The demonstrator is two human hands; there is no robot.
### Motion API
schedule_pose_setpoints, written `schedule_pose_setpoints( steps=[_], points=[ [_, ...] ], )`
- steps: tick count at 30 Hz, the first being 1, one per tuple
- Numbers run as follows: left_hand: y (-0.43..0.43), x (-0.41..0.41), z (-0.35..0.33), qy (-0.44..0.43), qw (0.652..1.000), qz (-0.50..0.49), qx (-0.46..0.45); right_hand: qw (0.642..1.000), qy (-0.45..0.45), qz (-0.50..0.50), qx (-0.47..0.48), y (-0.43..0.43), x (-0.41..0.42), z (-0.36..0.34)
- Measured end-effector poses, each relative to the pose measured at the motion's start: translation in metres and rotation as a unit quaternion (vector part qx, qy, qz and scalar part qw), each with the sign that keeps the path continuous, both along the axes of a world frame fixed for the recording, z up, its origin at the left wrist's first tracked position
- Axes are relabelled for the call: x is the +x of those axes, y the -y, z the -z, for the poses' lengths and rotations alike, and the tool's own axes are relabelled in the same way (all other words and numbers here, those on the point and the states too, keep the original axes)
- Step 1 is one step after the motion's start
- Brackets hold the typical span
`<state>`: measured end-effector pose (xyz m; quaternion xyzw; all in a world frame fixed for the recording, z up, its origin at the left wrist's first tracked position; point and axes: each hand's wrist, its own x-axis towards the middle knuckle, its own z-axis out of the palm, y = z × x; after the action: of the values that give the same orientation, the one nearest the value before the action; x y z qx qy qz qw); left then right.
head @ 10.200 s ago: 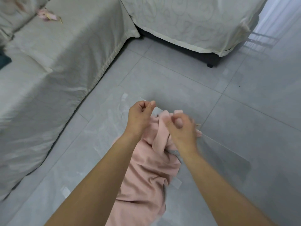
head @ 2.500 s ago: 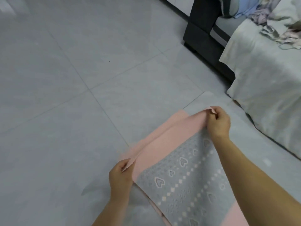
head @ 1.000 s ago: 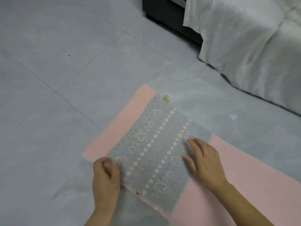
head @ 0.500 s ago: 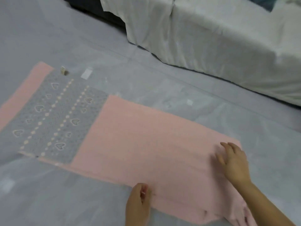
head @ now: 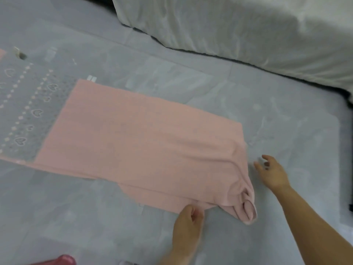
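Towel [head: 143, 142], pink, lies spread flat on a clear sheet [head: 277, 115] over the floor [head: 28, 14], its right end bunched into folds. A grey band [head: 23, 111] with hearts and dots crosses its left end. A small tag [head: 18, 52] at the band's far corner is too blurred to read. The left hand [head: 188, 220] curls its fingers on the towel's near edge, pinching it. The right hand [head: 271, 173] hovers just beside the bunched end, fingers spread, holding nothing. A white-covered sofa [head: 238, 29] stands behind, apart from the towel. Something red [head: 63, 260] shows at the bottom edge.
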<state>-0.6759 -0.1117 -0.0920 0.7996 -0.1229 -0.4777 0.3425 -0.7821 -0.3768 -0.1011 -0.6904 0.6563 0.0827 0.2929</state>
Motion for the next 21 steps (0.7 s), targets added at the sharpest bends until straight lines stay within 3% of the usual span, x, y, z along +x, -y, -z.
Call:
schedule_pose_setpoints(
  steps=[5,8,11,15,17,21],
  points=[
    [0.025,-0.029,0.006,0.021,0.999,-0.033,-0.026,1.0,0.02,-0.021,0.0,0.004,-0.02,0.0],
    [0.041,-0.059,0.016,-0.016,0.998,-0.054,-0.026,0.998,0.032,-0.063,0.001,0.022,-0.022,0.002],
    [0.063,-0.088,0.026,-0.104,0.973,-0.205,-0.011,0.994,0.044,-0.102,-0.002,0.049,-0.013,0.013],
    [0.092,-0.126,0.037,-0.139,0.891,-0.433,-0.008,0.982,0.108,-0.155,-0.026,0.076,0.0,0.036],
    [0.105,-0.136,0.033,-0.12,0.867,-0.483,-0.023,0.974,0.139,-0.178,-0.023,0.086,0.013,0.041],
    [0.124,-0.145,0.028,-0.011,0.881,-0.472,-0.015,0.967,0.142,-0.206,-0.051,0.101,0.035,0.045]
  ],
)
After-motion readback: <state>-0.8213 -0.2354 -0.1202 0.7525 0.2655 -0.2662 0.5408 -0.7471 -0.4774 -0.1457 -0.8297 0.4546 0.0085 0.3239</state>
